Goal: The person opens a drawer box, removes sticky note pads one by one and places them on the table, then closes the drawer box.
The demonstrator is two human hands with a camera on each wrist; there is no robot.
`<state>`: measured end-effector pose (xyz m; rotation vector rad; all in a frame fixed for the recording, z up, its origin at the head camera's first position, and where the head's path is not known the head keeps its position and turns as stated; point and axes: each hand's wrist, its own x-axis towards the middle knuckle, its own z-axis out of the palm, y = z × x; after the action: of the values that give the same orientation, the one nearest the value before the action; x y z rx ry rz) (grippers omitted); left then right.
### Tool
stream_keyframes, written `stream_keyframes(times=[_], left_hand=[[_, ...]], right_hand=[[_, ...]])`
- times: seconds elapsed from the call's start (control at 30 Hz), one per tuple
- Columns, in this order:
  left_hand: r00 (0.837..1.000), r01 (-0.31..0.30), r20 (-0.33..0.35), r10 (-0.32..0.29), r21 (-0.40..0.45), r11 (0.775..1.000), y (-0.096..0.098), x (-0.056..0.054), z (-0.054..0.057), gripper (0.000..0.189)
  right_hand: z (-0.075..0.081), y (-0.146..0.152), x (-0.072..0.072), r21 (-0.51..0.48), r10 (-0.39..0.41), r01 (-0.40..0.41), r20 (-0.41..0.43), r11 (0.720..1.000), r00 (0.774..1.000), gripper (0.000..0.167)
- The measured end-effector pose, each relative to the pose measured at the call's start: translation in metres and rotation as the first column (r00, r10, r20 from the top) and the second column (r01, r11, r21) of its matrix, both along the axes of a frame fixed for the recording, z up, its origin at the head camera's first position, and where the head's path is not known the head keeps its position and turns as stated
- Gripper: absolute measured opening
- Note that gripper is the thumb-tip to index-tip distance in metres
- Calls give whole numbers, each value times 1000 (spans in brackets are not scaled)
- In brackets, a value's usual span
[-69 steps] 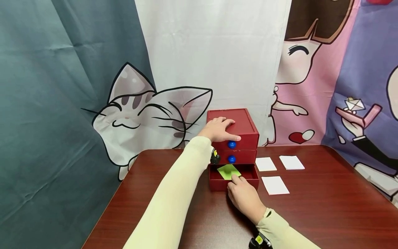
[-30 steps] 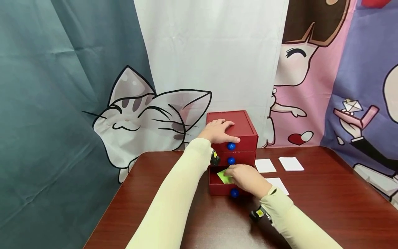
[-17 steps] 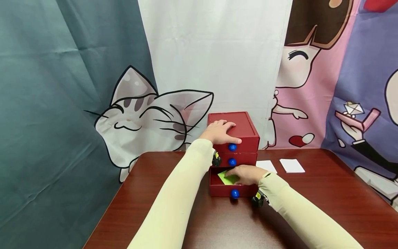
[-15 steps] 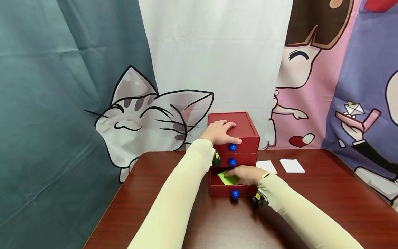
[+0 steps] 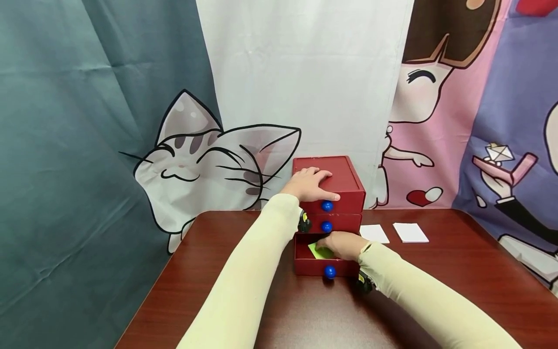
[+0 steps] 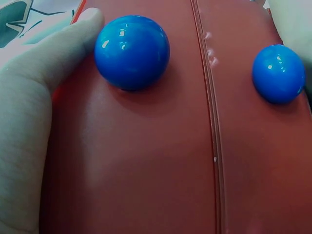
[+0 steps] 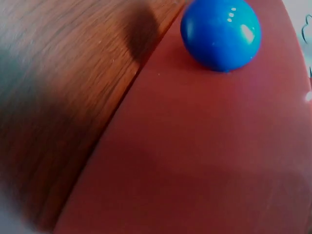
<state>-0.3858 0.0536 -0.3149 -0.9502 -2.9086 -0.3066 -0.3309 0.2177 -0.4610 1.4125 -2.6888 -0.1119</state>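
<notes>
A small red drawer cabinet with blue round knobs stands on the table. My left hand rests spread on its top, the thumb over the front beside the upper blue knob. The bottom drawer is pulled out, its blue knob facing me. Inside it lies a square of green paper, partly covered by my right hand. That hand reaches in from the right with its fingers curled down around the paper; thumb and some fingertips are hidden. In the right wrist view only the drawer front shows, without the hand.
Two white paper squares, one nearer and one farther, lie right of the cabinet on the brown wooden table. My right sleeve crosses the table's right side. A cartoon-printed curtain hangs behind.
My right hand has left the drawer's front and reached inside to the green paper, which has shifted slightly right. The drawer is farther out; the nearest white square is now hidden. The left hand stays put.
</notes>
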Motion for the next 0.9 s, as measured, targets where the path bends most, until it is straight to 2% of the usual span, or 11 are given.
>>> stream_keyframes(times=[0.1, 0.23, 0.4, 0.53, 0.63, 0.7, 0.77, 0.9], left_hand=[[1000, 1, -1, -1, 1, 1000, 0, -1, 0, 83], [1000, 2, -5, -2, -2, 1000, 0, -2, 0, 84], [1000, 3, -4, -3, 0, 1000, 0, -1, 1, 84], [1000, -2, -3, 2, -2, 1000, 0, -2, 1, 84], [1000, -1, 2, 1, -5, 1000, 0, -3, 1, 85], [1000, 2, 5, -2, -4, 1000, 0, -3, 0, 84], [1000, 2, 8, -2, -7, 1000, 0, -4, 0, 84], [1000, -10, 14, 10, -12, 1000, 2, -6, -1, 85]], right_hand=[[3, -2, 0, 73, 22, -16, -85, 997, 996, 25], [5, -1, 2, 76, 27, -18, -112, 997, 993, 20], [6, 9, 0, -72, 21, -24, -38, 997, 999, 13], [4, 18, -2, -201, 42, -31, 48, 979, 998, 11], [4, 25, 1, -276, 36, -16, 65, 961, 997, 13], [2, 31, 5, -336, 5, 14, 58, 942, 998, 15], [1, 38, 10, -411, -37, 48, 35, 910, 999, 15], [-3, 50, 24, -566, -125, 73, -54, 821, 991, 22]])
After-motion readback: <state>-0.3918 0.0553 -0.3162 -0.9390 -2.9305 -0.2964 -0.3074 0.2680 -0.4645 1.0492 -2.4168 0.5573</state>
